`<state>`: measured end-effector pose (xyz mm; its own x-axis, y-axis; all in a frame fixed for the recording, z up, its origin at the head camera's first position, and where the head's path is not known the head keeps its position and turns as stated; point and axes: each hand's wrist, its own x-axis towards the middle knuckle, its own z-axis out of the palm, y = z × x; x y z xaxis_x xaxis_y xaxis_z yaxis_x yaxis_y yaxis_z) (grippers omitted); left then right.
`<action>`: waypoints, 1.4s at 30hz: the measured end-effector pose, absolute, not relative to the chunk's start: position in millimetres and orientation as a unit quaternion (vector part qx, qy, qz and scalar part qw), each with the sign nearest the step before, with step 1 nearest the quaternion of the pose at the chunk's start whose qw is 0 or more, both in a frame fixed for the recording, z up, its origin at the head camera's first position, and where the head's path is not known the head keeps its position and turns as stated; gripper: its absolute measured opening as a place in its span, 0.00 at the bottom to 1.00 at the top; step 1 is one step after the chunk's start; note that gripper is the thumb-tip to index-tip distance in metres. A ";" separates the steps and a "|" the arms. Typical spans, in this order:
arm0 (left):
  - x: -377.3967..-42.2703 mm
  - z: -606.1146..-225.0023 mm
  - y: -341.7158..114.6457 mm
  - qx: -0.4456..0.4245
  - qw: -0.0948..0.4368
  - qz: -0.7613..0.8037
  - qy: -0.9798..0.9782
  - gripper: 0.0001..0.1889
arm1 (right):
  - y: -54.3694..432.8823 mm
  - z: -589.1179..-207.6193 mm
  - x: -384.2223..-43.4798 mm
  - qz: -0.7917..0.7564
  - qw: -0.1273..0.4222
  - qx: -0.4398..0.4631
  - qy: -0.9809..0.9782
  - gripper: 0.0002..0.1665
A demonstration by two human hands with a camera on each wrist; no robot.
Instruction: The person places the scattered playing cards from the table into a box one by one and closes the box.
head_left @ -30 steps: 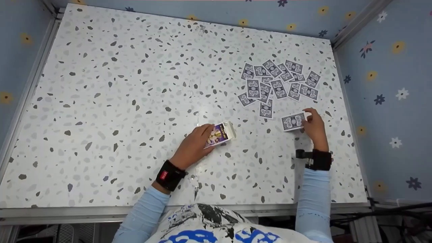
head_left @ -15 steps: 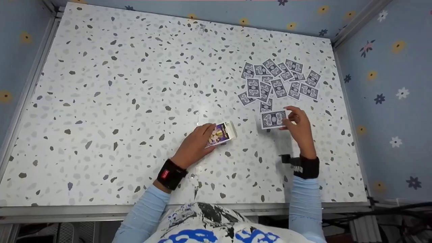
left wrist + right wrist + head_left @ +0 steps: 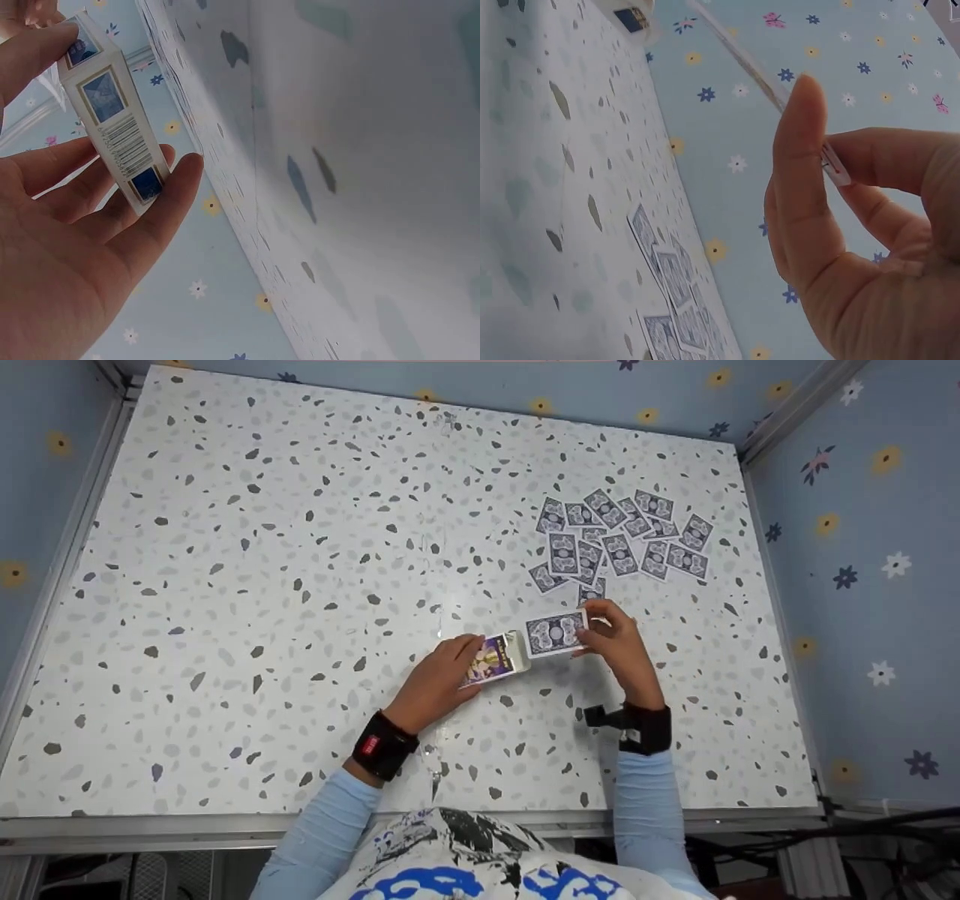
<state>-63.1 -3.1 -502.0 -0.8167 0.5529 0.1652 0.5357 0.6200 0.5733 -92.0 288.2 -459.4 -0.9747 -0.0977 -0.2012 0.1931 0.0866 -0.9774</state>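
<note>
My left hand (image 3: pixel 437 684) grips a small purple-and-yellow card box (image 3: pixel 491 660), its open flap end pointing right. In the left wrist view the box (image 3: pixel 120 124) shows its barcode end, held between thumb and fingers. Between thumb and fingers of my right hand (image 3: pixel 616 649) is a thin stack of playing cards (image 3: pixel 556 634), patterned back up, beside the box's open end. The right wrist view shows that stack (image 3: pixel 750 67) edge-on. Past my right hand lie several loose playing cards (image 3: pixel 619 556), backs up and overlapping.
A white speckled table (image 3: pixel 300 585) spans the view, enclosed by blue flowered walls (image 3: pixel 862 585). Black cables (image 3: pixel 885 825) hang beyond the front right edge.
My right hand has carried the stack of cards leftward from the right side of the table to the box's open end. My left hand and the box have hardly moved.
</note>
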 end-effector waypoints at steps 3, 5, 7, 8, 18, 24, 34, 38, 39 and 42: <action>-63.7 -501.3 -2.0 0.303 0.018 0.318 0.898 0.36 | 281.4 -462.3 -93.0 -0.678 0.122 0.026 0.725 0.22; -64.2 -501.2 -1.9 0.306 0.017 0.317 0.898 0.36 | 278.5 -463.9 -93.5 -0.671 0.129 0.029 0.729 0.22; -64.9 -501.1 -2.1 0.306 0.016 0.315 0.898 0.36 | 276.4 -465.5 -94.0 -0.665 0.134 0.033 0.734 0.22; -65.2 -501.1 -2.2 0.307 0.015 0.316 0.898 0.36 | 275.6 -466.0 -94.2 -0.662 0.136 0.035 0.737 0.22; -65.9 -502.6 -1.2 0.302 -0.002 0.318 0.898 0.36 | 273.2 -467.9 -92.7 -0.661 0.150 0.029 0.735 0.23; -63.3 -505.5 0.1 0.305 -0.009 0.318 0.898 0.35 | 264.9 -470.8 -93.5 -0.640 0.179 0.025 0.747 0.24; -63.0 -506.0 1.3 0.303 -0.016 0.324 0.896 0.35 | 246.9 -476.7 -97.4 -0.558 0.173 -0.038 0.810 0.20; -63.5 -505.6 2.1 0.303 -0.016 0.321 0.897 0.35 | 241.0 -477.9 -97.1 -0.515 0.145 -0.068 0.842 0.18; -63.5 -505.2 2.2 0.304 -0.016 0.320 0.897 0.35 | 239.6 -477.8 -96.8 -0.501 0.136 -0.074 0.852 0.18; -63.4 -504.1 2.5 0.308 -0.017 0.319 0.896 0.35 | 235.2 -476.7 -95.5 -0.464 0.117 -0.090 0.874 0.16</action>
<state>-63.4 2.5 -504.1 -0.8095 0.5411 0.2280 0.5633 0.6062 0.5614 -95.5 235.2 -476.7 -0.9564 -0.2663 -0.1202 -0.0496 0.5534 -0.8314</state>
